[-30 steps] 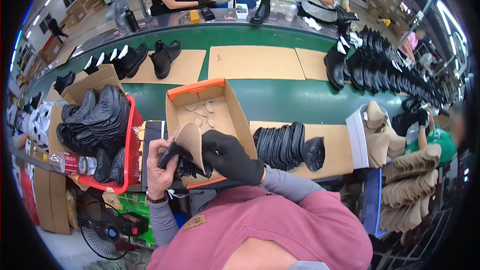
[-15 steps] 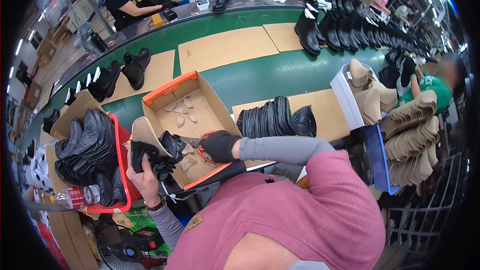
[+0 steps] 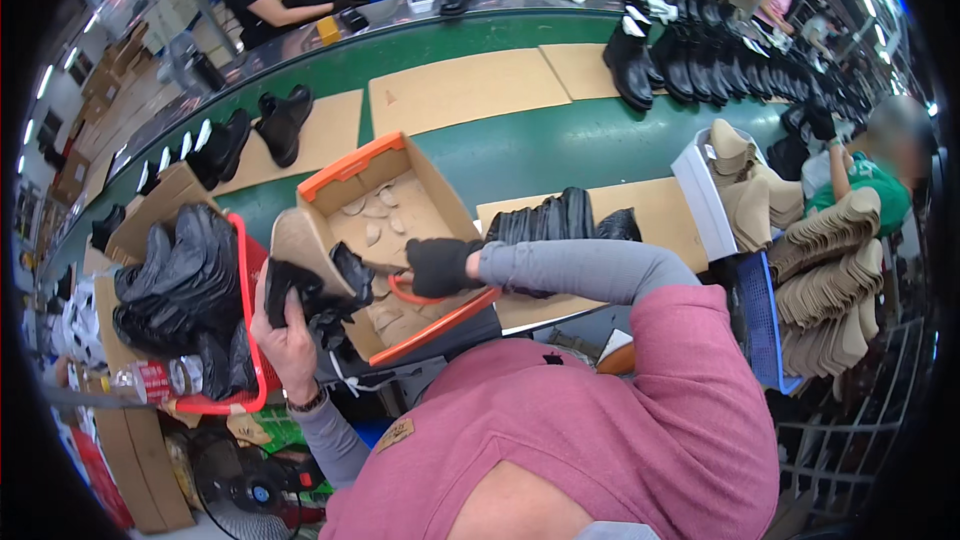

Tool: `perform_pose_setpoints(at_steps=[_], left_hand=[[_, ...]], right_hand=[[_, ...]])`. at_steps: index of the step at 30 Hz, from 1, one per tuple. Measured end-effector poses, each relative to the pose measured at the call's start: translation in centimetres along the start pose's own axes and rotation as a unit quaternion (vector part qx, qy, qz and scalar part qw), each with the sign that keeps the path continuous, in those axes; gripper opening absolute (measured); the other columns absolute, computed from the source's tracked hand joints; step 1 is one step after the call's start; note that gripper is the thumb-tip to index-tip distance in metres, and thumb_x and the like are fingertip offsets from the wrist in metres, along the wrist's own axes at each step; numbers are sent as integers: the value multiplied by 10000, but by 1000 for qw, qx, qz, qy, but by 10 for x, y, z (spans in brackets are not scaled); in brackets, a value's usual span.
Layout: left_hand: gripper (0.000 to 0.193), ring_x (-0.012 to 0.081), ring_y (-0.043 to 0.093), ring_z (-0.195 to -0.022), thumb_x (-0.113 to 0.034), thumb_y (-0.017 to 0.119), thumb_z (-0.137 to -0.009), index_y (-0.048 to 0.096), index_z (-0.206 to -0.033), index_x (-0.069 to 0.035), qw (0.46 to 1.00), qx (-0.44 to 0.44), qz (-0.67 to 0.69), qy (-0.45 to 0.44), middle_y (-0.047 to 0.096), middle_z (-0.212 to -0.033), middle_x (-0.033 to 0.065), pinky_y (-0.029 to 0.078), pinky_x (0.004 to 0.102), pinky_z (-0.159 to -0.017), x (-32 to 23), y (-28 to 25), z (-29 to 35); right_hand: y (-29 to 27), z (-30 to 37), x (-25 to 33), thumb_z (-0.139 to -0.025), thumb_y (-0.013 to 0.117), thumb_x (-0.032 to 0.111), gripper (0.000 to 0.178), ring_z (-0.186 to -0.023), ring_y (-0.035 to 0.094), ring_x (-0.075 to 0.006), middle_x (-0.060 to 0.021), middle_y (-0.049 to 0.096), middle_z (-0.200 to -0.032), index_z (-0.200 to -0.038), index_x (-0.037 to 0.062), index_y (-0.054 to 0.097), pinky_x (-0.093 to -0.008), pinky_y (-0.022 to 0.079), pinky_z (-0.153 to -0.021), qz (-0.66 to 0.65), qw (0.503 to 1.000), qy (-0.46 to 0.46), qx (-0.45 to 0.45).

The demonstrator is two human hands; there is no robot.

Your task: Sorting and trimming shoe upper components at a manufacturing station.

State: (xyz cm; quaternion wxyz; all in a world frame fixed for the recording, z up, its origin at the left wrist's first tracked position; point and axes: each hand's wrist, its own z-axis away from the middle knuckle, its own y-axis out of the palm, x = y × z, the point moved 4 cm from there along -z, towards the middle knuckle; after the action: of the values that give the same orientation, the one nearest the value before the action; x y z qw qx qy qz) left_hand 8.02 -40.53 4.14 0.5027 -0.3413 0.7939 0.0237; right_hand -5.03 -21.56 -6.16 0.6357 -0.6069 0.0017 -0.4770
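My left hand (image 3: 291,335), bare with a wristwatch, grips a tan curved insert (image 3: 302,240) together with crumpled black plastic (image 3: 350,275) over the near left side of a shoebox. My right hand (image 3: 440,266), in a black glove, is closed around the orange-red handles of scissors (image 3: 404,292). Their blades are mostly hidden near the plastic. Several pale crescent-shaped offcuts (image 3: 373,232) lie inside the open cardboard box (image 3: 440,185), which has orange edges.
Left stands a red basket (image 3: 240,310) of black plastic-wrapped pieces. A row of black-wrapped pieces (image 3: 545,217) lies to the right, beyond my forearm. Farther right are a white bin (image 3: 700,205) and a blue basket (image 3: 765,315) with tan inserts. Black boots (image 3: 628,65) line the green conveyor (image 3: 470,145).
My gloved right hand has moved slightly up and away from the plastic with the scissors. My left hand keeps its hold. The whole view has shifted a little.
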Motion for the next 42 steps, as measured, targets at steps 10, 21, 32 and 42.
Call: perform_pose_setpoints(at_steps=[10, 21, 32, 42], left_hand=[[443, 164, 668, -939, 105, 463, -858, 550, -1283, 15, 996, 81, 23, -30, 697, -1032, 151, 506, 285, -824, -18, -2, -13], [461, 75, 592, -892, 88, 470, -872, 543, -1318, -3, 981, 174, 30, -87, 696, -1006, 80, 502, 251, -814, -11, 2, -18], [414, 98, 602, -980, 85, 508, -879, 548, -1290, 51, 959, 239, 67, -139, 679, -1097, 87, 490, 258, -894, -21, 20, -13], [294, 79, 577, -849, 33, 529, -864, 614, -1144, 55, 892, 323, 156, -274, 676, -966, 20, 489, 236, -776, 12, 34, 5]], right_hand=[[-14, 57, 0, -900, 557, 125, 118, -646, 631, -166, -53, 649, -769, -939, 113, 668, -314, 508, -620, -203, 954, -190, 112], [-36, 126, -21, -978, 539, 208, 349, -828, 644, -187, -121, 632, -1006, -1246, -16, 526, -309, 528, -756, -452, 887, -91, -14], [-45, 144, 16, -754, 688, 0, 154, -753, 647, -183, -93, 627, -928, -895, 61, 679, -286, 520, -666, -202, 952, -221, -70], [-56, 160, -19, -741, 714, 173, 521, -793, 579, -139, -81, 601, -965, -1185, -45, 550, -265, 476, -724, -346, 926, 83, -124]])
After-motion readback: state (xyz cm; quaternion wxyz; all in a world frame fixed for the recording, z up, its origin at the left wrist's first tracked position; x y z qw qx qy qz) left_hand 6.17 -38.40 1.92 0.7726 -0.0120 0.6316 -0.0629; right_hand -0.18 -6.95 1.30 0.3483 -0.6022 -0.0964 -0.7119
